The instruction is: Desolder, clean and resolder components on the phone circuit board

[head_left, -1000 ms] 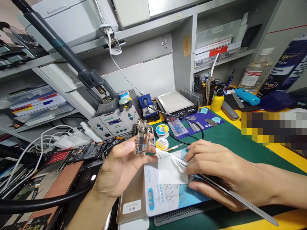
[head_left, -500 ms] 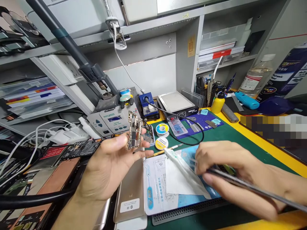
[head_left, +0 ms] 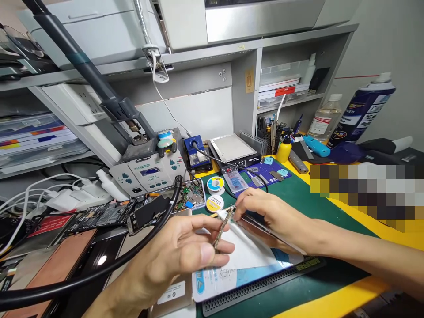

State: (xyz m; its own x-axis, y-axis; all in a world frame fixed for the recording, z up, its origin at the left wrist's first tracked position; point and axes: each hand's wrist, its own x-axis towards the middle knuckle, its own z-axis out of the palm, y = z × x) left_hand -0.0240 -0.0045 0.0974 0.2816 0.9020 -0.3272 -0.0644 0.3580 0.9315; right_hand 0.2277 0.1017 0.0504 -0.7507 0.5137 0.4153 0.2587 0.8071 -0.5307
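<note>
A small metallic circuit board (head_left: 222,229), seen nearly edge-on, is held between the thumb and fingers of my left hand (head_left: 188,251). My right hand (head_left: 271,216) is bent over a dark, shiny flat phone-like piece (head_left: 268,236), which it grips. Its fingertips meet the upper end of the circuit board. Beneath both hands, a white sheet (head_left: 247,251) lies on a blue and white printed pad (head_left: 212,282).
A black cable (head_left: 132,256) arches across the left side near my left forearm. Solder spools (head_left: 215,184), a parts tray (head_left: 198,194), a soldering station (head_left: 149,172) and a hot plate (head_left: 232,148) stand behind. Phone parts lie left.
My left hand has moved right and lower, turning the board edge-on. My right hand has come left to meet it, its flat piece now over the white sheet. The view has shifted.
</note>
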